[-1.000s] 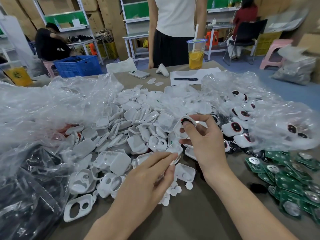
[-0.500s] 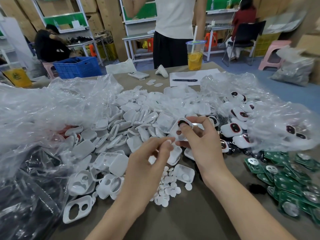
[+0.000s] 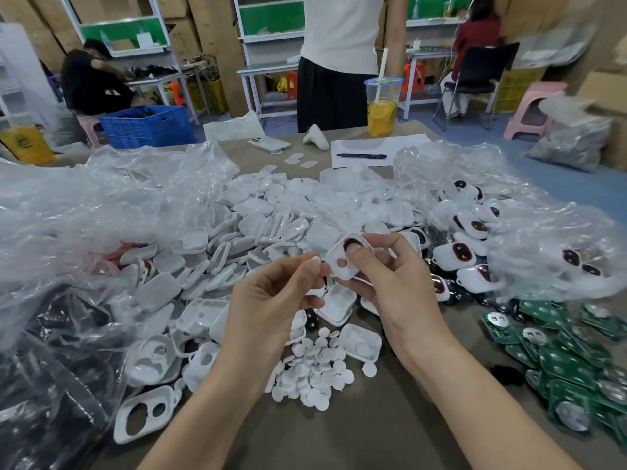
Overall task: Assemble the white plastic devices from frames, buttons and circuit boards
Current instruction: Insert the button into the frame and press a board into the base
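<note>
Right hand [image 3: 393,286] is gripping the white rounded plastic frame [image 3: 331,256], fingers [image 3: 357,255] clamped on it; left hand [image 3: 271,300] is pinching just beside it, fingers together, contents unclear.

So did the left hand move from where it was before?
Yes. The left hand has risen away from the pile of round white buttons, up to the frame held in the right hand.
</note>
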Tool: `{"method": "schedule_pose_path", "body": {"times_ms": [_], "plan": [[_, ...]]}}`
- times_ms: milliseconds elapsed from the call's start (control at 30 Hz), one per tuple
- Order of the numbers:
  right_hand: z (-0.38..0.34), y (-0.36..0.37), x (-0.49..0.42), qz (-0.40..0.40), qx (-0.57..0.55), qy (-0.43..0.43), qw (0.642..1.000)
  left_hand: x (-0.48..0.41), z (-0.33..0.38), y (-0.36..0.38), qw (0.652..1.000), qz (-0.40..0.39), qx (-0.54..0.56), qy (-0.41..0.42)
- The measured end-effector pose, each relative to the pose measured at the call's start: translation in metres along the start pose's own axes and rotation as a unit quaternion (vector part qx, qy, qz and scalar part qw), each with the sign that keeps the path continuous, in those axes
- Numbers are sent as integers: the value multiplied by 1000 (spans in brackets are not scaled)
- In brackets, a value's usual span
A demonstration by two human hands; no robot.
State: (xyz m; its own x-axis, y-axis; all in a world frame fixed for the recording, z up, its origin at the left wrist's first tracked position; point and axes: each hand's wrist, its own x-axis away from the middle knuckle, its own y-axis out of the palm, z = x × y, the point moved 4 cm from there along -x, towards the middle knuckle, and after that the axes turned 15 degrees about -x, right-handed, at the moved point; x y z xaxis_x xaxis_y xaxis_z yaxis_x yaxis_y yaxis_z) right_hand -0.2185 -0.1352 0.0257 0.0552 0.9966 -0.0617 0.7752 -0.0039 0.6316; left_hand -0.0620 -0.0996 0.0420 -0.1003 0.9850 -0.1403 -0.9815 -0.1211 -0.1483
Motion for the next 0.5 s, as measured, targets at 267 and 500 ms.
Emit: {"method": "schedule_pose_path", "body": {"times_ms": [267, 500], "plan": [[3, 1, 1, 7, -27, 26, 999, 0, -2, -1, 1000, -12, -2, 1], [6, 7, 2, -46, -20, 48, 998, 1, 1, -4, 998, -8, -32, 58]]}}
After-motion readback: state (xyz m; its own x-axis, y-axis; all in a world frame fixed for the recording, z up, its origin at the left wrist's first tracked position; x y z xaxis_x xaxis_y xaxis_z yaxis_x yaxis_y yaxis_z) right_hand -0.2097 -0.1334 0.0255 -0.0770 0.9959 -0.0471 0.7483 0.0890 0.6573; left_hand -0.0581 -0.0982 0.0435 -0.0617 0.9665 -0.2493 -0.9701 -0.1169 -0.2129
